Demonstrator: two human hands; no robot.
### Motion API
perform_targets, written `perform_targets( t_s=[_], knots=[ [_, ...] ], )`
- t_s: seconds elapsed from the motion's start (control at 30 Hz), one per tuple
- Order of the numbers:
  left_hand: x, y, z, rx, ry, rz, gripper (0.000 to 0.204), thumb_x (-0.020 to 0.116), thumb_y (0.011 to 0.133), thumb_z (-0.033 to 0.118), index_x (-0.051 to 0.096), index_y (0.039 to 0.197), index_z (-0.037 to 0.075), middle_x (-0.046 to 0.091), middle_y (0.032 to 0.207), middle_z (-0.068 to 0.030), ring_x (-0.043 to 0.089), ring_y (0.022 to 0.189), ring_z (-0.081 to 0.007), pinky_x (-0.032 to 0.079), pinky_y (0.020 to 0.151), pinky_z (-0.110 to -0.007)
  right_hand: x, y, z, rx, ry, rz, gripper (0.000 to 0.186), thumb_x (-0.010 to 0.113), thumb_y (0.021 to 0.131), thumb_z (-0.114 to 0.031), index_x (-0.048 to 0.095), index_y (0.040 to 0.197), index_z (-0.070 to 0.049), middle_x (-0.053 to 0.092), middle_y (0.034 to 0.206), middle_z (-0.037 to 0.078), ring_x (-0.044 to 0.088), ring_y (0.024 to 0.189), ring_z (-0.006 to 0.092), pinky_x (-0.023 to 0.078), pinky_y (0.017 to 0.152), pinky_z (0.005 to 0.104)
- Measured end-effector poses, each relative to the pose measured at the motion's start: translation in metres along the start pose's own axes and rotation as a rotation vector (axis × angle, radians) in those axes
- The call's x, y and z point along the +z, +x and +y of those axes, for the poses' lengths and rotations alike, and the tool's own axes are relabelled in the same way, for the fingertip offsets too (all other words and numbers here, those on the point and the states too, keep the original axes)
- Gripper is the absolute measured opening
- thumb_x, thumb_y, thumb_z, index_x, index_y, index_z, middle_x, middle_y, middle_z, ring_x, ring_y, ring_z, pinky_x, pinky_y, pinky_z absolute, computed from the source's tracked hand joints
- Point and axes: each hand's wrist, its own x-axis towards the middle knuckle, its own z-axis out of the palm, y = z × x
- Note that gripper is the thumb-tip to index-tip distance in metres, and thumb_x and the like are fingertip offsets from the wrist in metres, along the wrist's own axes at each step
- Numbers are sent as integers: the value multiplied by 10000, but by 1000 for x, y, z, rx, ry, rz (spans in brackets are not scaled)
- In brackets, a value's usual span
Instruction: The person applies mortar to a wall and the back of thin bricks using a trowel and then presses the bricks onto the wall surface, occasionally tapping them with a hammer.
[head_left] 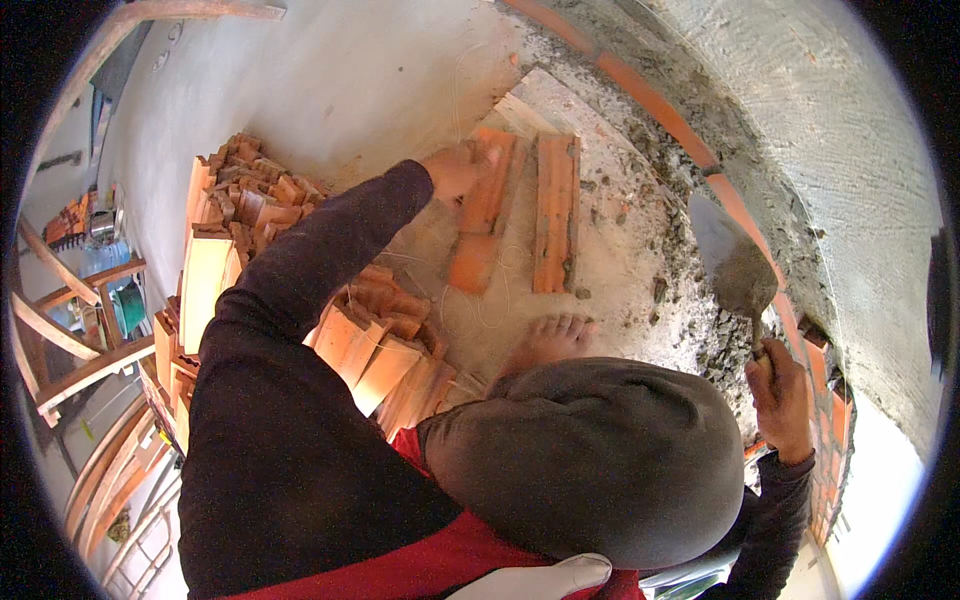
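My right hand (pixel 781 398) is closed round the handle of a trowel (pixel 722 245). Grey mortar lies on its broad blade, beside a curving row of orange bricks (pixel 660 110) set in mortar along the wall. My left arm reaches forward, and my left hand (pixel 457 173) is at the left edge of a flat terracotta brick (pixel 487 195), its fingers over the edge, slightly blurred. Another piece (pixel 472 262) lies just nearer, partly beneath or against it. To its right rests a long ridged terracotta brick (pixel 555 210).
Stacked terracotta bricks (pixel 262 195) stand at left, with more bricks (pixel 385 350) nearer me. A pale board (pixel 570 105) lies beyond my left hand. Mortar crumbs (pixel 655 240) litter the floor by the wall. My bent knee (pixel 590 450) fills the front. Wooden frames (pixel 90 370) stand far left.
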Motion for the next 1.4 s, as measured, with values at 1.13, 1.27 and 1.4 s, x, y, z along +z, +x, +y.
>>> perform_targets(
  t_s=[1.13,1.27,1.4],
  knots=[
    [4,35,-52,-32,154,1071,454,592,911,349,530,1243,45,502,1332,-210,497,1205,-388,394,987,-504,33,221,-169,-322,-162,455,352,566,902,-145,490,1214,0,648,865,305,637,796,484,497,686,553],
    [8,63,-73,-226,153,1287,511,571,915,359,487,1312,48,400,1444,-167,351,1356,-351,259,1106,-539,38,255,-197,-343,-225,419,319,571,901,-154,501,1138,48,642,867,327,638,818,496,497,701,557],
    [8,65,-52,-266,107,1206,577,544,927,394,432,1376,49,334,1505,-150,235,1438,-327,160,1158,-564,30,312,-216,-325,-291,412,282,536,912,-147,489,1085,71,647,879,334,648,841,498,513,721,562]
  ],
)
